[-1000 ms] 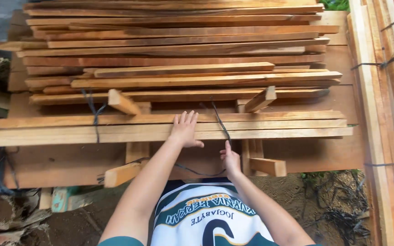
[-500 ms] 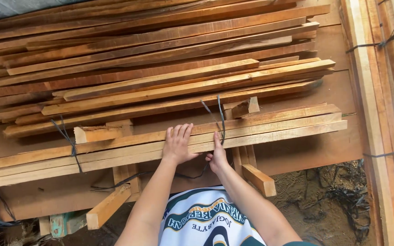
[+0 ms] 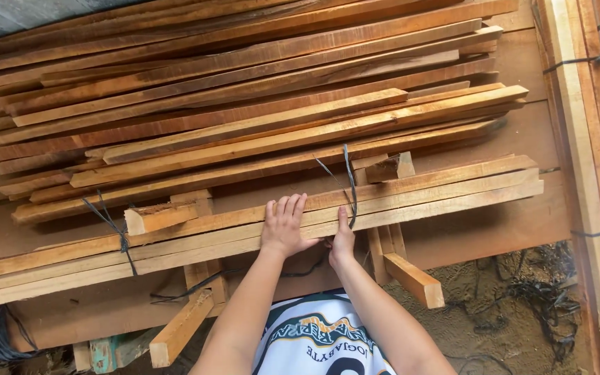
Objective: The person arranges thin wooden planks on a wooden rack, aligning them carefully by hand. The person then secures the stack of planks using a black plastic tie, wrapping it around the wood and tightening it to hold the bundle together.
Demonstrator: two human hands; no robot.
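Two bare hands on a tied bundle of wooden slats at the front of a lumber stack.

The left hand (image 3: 285, 226) lies palm down and flat on the bundle of pale slats (image 3: 411, 194), fingers spread and pointing away from the person, gripping nothing. The right hand (image 3: 342, 240) sits just beside it at the bundle's near edge, thumb raised against the black tie string (image 3: 351, 186) that loops over the slats; whether the fingers are pinching the string cannot be told. A second black tie (image 3: 121, 235) binds the same bundle well to the left. The bundle rests across short wooden blocks (image 3: 414, 279) on a brown board (image 3: 515, 226), with a big pile of loose reddish slats (image 3: 244, 104) behind it and another tied stack of planks (image 3: 585, 139) along the right edge.
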